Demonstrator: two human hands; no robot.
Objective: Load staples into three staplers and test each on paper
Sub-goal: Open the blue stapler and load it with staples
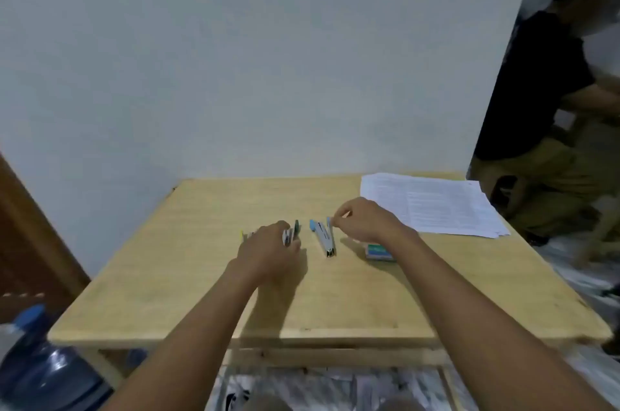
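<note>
A white and light-blue stapler lies on the wooden table, near its middle. My right hand pinches the far blue end of this stapler with thumb and fingertips. My left hand rests over a green and white stapler, fingers curled on it. A third stapler with a yellow tip peeks out left of that hand, mostly hidden. A small green box of staples sits just under my right wrist. A stack of printed paper lies at the table's far right corner.
The table stands against a white wall. A person in a dark shirt crouches beyond the right side of the table. A blue water jug stands on the floor at the lower left, beside a brown door.
</note>
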